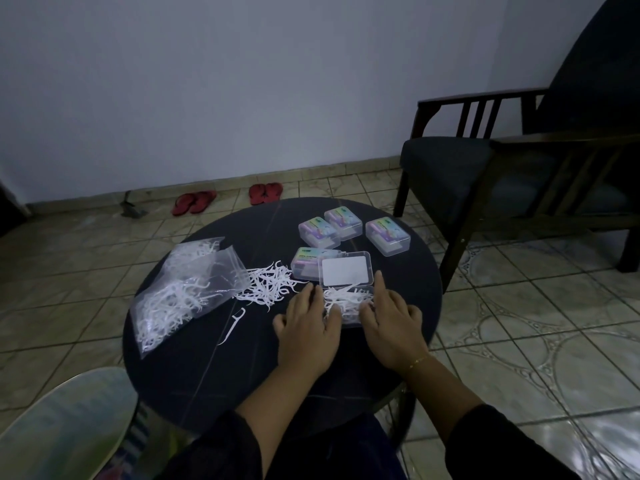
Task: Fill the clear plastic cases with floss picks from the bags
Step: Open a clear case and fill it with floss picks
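Open case [347, 299] sits on the desk [207, 368] betw. both hands, lid up, heaped w/ floss picks [346, 296]. Left hand [308, 327] and right hand [389, 320] lie flat, fingers straight, pressing the heap from either side. Picks look light, thin, springy and apt to tangle; prob. best pinched by the handles in small bunches. Case is thin clear plastic, prob. slides easily, so hold its walls. Loose picks [266, 284] and bag [183, 289] lie left. Closed cases [388, 235] carry labels; print too small to read.
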Demonstrator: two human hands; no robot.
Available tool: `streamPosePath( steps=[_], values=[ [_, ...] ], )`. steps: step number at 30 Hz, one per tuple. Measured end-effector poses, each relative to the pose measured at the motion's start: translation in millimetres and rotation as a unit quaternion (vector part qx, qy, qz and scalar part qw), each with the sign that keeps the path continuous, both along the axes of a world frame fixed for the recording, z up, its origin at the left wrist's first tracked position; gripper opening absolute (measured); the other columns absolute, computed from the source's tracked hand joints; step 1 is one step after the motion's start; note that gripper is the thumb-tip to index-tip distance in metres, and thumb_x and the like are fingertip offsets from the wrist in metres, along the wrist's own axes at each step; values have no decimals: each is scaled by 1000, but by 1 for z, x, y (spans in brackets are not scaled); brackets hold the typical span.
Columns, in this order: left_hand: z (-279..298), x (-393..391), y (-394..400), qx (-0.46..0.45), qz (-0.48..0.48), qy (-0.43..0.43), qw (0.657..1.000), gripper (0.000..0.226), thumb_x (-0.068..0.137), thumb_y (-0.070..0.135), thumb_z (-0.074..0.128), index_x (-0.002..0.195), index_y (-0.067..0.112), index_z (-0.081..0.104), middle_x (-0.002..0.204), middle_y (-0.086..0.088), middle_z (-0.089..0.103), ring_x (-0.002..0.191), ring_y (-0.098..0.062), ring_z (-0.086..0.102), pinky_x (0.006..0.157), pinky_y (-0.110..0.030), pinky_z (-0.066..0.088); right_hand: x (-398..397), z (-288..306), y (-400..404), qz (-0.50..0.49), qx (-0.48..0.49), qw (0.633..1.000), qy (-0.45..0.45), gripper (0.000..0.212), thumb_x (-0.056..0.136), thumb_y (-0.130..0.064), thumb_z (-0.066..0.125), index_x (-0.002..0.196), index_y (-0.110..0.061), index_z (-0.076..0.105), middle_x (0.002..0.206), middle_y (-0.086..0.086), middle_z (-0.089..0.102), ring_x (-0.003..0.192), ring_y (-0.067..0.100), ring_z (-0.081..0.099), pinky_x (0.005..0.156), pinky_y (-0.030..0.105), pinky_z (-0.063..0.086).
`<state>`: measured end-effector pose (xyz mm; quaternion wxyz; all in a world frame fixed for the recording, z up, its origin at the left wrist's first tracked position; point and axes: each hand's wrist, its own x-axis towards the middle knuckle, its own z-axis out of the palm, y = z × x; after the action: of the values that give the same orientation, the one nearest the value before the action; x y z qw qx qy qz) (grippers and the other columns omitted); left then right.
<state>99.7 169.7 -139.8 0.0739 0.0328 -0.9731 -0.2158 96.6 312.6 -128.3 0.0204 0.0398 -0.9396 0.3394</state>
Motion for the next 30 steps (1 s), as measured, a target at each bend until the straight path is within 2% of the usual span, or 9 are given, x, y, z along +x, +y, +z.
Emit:
streamPosePath(
  steps=[4,6,8,11,13,17,21,26,30],
  values=[
    [1,0,-1,16,5,-7,1000,55,99,45,25,150,26,21,159,6,10,144,-10,6,114,-43,7,-3,-3,3,-3,-44,999,4,67,96,-30,35,151,-22,-2,149,1,32,136,11,23,109,37,13],
    [1,0,-2,28,7,-5,1000,55,99,45,26,150,26,21,159,6,11,144,-10,6,114,-42,6,-4,-4,8,-20,-98,995,6,67,95,-26,42,151,-21,7,150,0,33,138,15,24,111,39,14],
    [2,1,-2,33,1,-5,999,59,97,52,26,150,27,21,159,6,11,144,-10,7,113,-42,5,-3,-2,14,-28,-154,988,5,64,91,-18,50,149,-18,22,148,2,36,134,16,32,111,36,24],
    [4,3,-1,24,-13,-25,999,85,81,76,17,151,28,16,159,8,8,144,-10,5,111,-42,5,1,4,21,-22,-199,980,-6,48,89,-7,54,135,-15,46,132,2,51,111,8,46,96,24,37],
    [4,2,-2,16,-6,-33,999,92,75,81,15,151,29,15,159,9,8,144,-11,7,111,-42,6,1,6,24,-22,-195,980,-8,33,90,-6,56,121,-16,57,117,-2,58,100,6,50,87,21,39],
    [2,-1,-3,16,9,-22,1000,72,90,67,29,150,28,20,157,9,18,142,-11,15,109,-41,10,-2,3,25,-42,-190,981,-7,15,90,-14,60,105,-18,64,98,-8,60,92,7,55,81,21,40],
    [1,-3,-4,39,16,-6,999,64,92,62,33,147,30,28,152,10,30,139,-10,23,108,-40,13,-5,1,23,-56,-185,981,-3,2,89,-19,63,89,-21,64,86,-9,61,80,5,55,67,16,39],
    [0,-5,-5,84,40,11,996,55,92,58,41,141,32,38,144,13,42,134,-9,32,108,-41,15,-5,1,19,-52,-170,984,4,9,89,-22,63,91,-16,69,81,-12,59,75,1,53,66,17,39],
    [3,-6,-5,107,54,20,993,51,89,58,47,135,34,45,134,13,51,128,-9,41,104,-39,18,-6,3,17,-49,-169,984,3,13,89,-23,64,94,-14,72,89,-4,65,80,6,56,69,19,39]
  ],
)
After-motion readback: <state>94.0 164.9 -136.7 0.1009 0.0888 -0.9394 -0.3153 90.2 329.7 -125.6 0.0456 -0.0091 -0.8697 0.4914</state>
